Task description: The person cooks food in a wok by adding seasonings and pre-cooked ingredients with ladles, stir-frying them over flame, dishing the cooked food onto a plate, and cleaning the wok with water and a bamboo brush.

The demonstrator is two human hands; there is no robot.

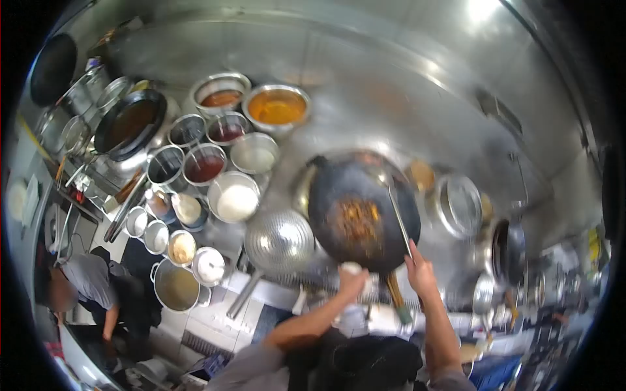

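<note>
A large dark wok (326, 234) sits on the stove in front of me, with browned chopped food (357, 219) in its bottom. My left hand (353, 283) is closed on a folded white cloth (351, 267) at the wok's near rim; whether it also grips the wok's handle is hidden. My right hand (420, 270) is wrapped round the long metal handle of a ladle (398, 213). The ladle's head lies toward the far side of the wok, above the food. Left of the wok rests a perforated metal strainer (279, 241), its handle pointing toward me.
Pots of sauces (205, 164) and a bowl of orange liquid (278, 107) crowd the left. Nearer stand small seasoning tubs (182, 247) and a stockpot (177, 287). On the right are a metal pot (459, 207) and another wok (508, 247). A co-worker (91, 280) is at lower left.
</note>
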